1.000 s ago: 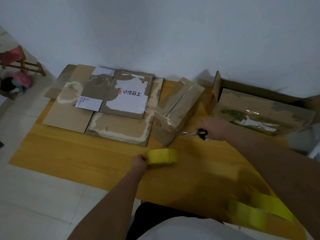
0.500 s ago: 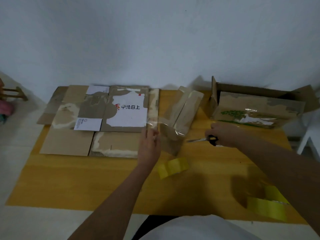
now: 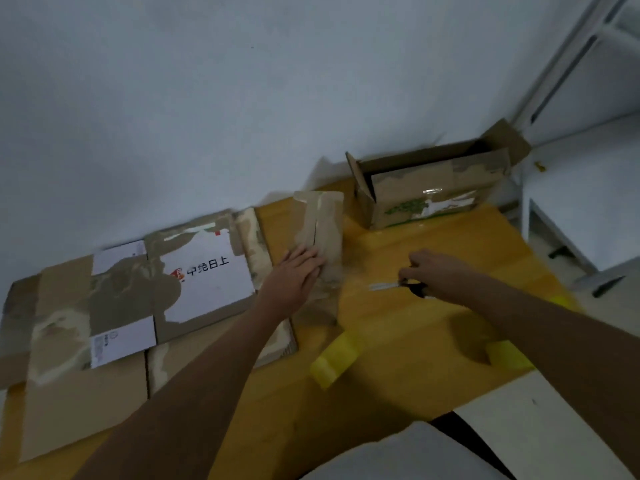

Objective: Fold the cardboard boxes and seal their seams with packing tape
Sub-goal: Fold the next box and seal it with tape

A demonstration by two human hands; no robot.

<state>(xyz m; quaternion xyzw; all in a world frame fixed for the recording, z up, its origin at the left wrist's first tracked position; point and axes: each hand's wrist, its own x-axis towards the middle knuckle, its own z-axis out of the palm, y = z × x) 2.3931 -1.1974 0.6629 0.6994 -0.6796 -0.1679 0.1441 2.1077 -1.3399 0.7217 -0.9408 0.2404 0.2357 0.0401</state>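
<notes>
On the yellow table [image 3: 398,341], the left hand [image 3: 294,278] lies flat with straight fingers pressed on the top of a small folded box [image 3: 320,247], its forearm reaching in from the lower left. The right hand [image 3: 438,271] hovers just right of that box, palm down, fingers curled round the black handles of scissors [image 3: 398,285] whose pale blades point left toward the box. Three cardboard items show: the small box under the left hand, an open box [image 3: 429,192] against the wall behind the right hand with its flaps up, and a stack of flattened boxes [image 3: 131,299] at left, the uppermost bearing a white label; how many sheets lie in it cannot be told. Two yellow tape rolls lie near the front edge: one [image 3: 336,358] between the forearms, another [image 3: 507,355] partly hidden beneath the right forearm.
</notes>
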